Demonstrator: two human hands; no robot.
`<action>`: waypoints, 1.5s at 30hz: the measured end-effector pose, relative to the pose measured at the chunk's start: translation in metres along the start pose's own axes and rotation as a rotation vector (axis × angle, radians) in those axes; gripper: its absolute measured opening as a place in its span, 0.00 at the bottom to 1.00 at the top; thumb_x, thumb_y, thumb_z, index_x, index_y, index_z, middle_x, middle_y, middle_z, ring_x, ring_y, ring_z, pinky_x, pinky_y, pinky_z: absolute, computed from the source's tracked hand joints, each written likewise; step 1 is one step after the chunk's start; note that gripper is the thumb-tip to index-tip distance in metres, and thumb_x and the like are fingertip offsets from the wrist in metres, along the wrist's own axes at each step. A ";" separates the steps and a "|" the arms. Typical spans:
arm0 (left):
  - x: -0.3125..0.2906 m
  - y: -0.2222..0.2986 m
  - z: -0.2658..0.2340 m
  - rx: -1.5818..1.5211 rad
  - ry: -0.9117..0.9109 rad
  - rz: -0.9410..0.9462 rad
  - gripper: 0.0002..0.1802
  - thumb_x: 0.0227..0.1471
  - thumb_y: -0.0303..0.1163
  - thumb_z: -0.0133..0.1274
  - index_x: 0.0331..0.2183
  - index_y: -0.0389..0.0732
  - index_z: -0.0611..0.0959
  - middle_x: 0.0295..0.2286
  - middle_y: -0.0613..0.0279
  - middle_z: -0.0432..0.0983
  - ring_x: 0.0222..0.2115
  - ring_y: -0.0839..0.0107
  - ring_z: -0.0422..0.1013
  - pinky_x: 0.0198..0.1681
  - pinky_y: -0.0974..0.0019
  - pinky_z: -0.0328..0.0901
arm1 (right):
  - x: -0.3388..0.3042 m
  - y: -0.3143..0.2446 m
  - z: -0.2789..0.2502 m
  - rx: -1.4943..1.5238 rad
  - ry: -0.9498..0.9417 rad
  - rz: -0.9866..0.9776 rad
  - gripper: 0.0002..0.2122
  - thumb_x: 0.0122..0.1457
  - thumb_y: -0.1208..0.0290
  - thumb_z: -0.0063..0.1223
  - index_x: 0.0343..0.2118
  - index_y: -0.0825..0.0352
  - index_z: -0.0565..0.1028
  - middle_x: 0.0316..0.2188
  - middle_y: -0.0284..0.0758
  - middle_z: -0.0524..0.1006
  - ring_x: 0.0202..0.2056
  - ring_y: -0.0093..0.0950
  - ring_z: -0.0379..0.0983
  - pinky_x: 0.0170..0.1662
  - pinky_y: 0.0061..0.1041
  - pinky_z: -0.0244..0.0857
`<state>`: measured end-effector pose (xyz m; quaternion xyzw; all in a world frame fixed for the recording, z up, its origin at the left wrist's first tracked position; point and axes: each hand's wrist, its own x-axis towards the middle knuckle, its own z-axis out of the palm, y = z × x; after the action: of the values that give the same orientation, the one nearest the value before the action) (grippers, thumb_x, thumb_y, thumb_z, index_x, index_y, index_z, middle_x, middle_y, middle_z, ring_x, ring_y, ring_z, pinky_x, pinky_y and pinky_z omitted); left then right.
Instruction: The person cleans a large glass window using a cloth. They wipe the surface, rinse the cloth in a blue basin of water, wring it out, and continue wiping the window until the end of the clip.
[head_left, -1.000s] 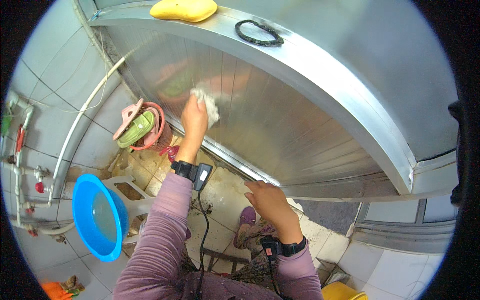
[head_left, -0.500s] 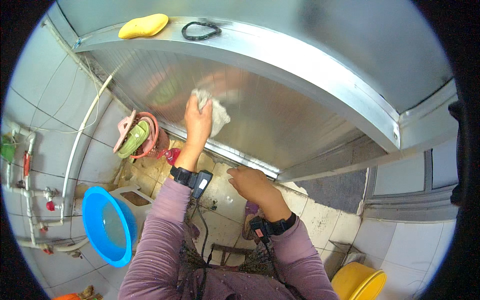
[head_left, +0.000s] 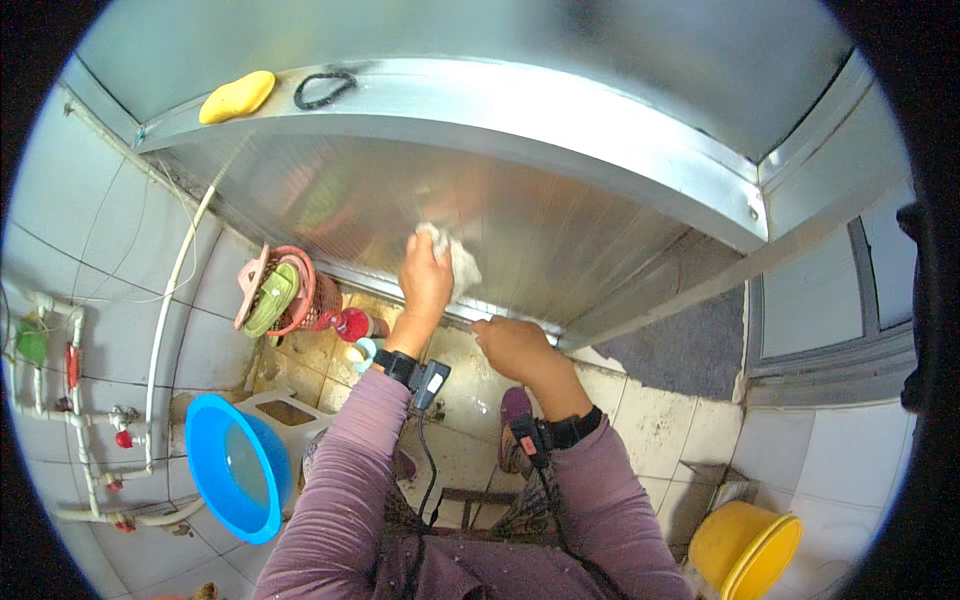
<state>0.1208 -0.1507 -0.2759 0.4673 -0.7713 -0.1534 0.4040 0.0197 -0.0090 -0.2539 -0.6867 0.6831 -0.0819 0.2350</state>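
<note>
The cloth (head_left: pixel 463 268) is grasped in the left hand (head_left: pixel 425 280), pinched between thumb and bent fingers, and is held against the metal-looking panel (head_left: pixel 570 215). Compared with the preceding pictures, it has been brought lower, so that its loose end now hangs just at the bottom rail (head_left: pixel 368 279); the lower strip of the panel is thus the part being covered. By the right hand (head_left: pixel 515 348), whose fingers are loosely bent, no object is visibly held; whether the rail is touched, or something is hidden in the palm, cannot be told. It has been drawn nearer to the left hand than it was a second ago.

Beside the left wrist, a red bottle (head_left: pixel 352 324) has been brought more fully into view as the camera has swung. Farther left, slippers (head_left: pixel 272 299) are held in a pink basket (head_left: pixel 322 300), and a blue basin (head_left: pixel 203 468) is seen beside a white stool (head_left: pixel 318 415). Above, a yellow object (head_left: pixel 238 97) and a black loop (head_left: pixel 326 76) are left lying on the ledge (head_left: pixel 470 90).
</note>
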 end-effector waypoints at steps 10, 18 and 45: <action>-0.001 0.015 -0.006 0.172 -0.136 0.041 0.11 0.43 0.28 0.52 0.33 0.42 0.72 0.31 0.51 0.69 0.31 0.46 0.70 0.31 0.48 0.64 | -0.001 0.006 0.001 0.000 0.075 -0.012 0.10 0.56 0.73 0.40 0.36 0.66 0.73 0.32 0.45 0.76 0.35 0.44 0.74 0.36 0.41 0.68; 0.038 0.018 -0.027 0.044 0.100 0.128 0.09 0.47 0.31 0.51 0.33 0.40 0.72 0.31 0.49 0.70 0.32 0.44 0.69 0.32 0.50 0.63 | -0.007 0.008 -0.003 -0.026 0.034 0.065 0.12 0.56 0.73 0.39 0.38 0.65 0.75 0.33 0.45 0.76 0.36 0.43 0.74 0.37 0.41 0.68; -0.010 0.071 0.011 0.076 0.012 0.240 0.08 0.45 0.29 0.51 0.30 0.41 0.71 0.29 0.51 0.71 0.30 0.47 0.70 0.30 0.50 0.63 | -0.032 0.054 -0.022 -0.011 0.084 0.257 0.10 0.52 0.73 0.41 0.32 0.67 0.77 0.32 0.45 0.77 0.36 0.45 0.75 0.37 0.42 0.67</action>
<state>0.0722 -0.1075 -0.2440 0.3878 -0.8244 -0.0718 0.4059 -0.0399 0.0198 -0.2517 -0.5909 0.7750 -0.0759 0.2108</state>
